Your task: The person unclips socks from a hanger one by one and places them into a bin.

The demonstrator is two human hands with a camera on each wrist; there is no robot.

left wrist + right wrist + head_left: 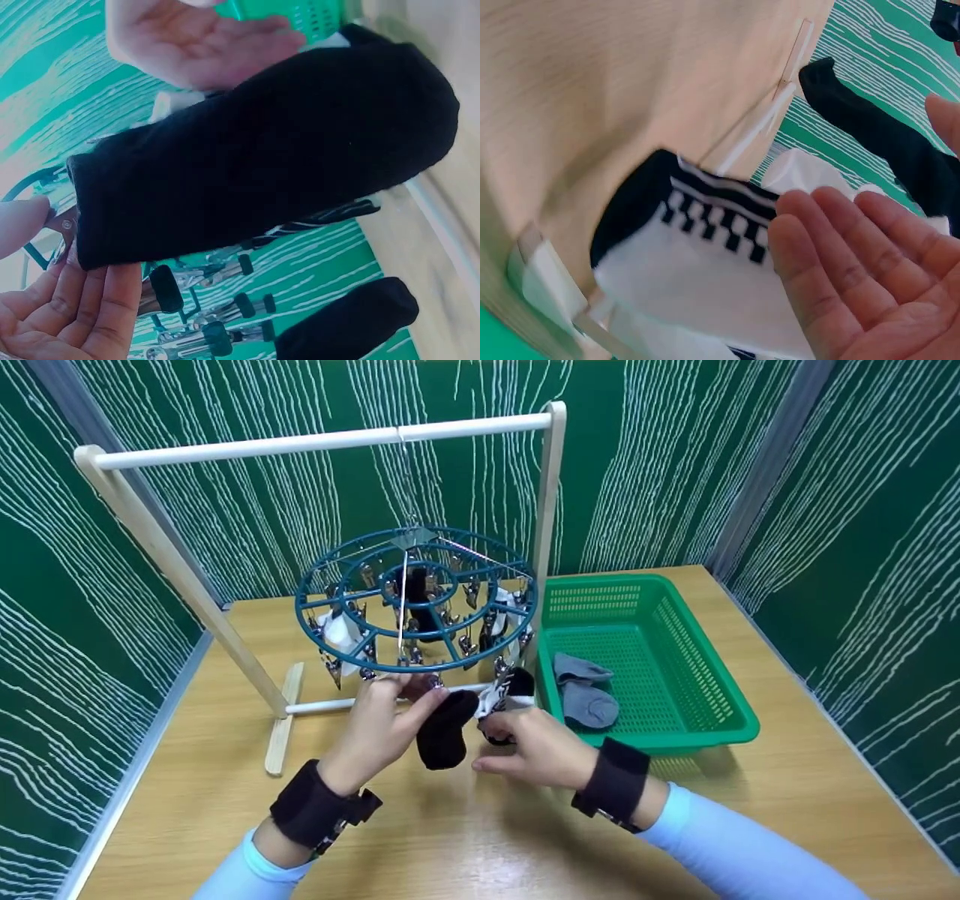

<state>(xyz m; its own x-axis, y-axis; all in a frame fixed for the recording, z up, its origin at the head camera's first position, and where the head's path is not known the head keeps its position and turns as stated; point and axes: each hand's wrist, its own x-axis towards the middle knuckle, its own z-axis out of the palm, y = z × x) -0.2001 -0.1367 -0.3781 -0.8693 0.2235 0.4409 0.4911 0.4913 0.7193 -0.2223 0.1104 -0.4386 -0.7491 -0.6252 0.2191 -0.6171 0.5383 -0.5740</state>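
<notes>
A black sock (444, 731) hangs by its cuff from a metal clip at the front rim of the round blue hanger (420, 666). My left hand (379, 724) pinches that clip (64, 223) between thumb and fingers, right at the cuff. To the sock's right, my right hand (544, 746) has its fingers extended and holds nothing. In the right wrist view, those fingers (847, 255) lie in front of a white sock (697, 277) with a black toe and checks. Whether they touch it I cannot tell.
A green basket (697, 675) with grey socks (589, 694) stands on the right of the table. The wooden stand (187, 577) carries the hanger from its white bar (315, 441). Another black sock (424, 619) and a white sock (341, 631) hang farther back, among several clips.
</notes>
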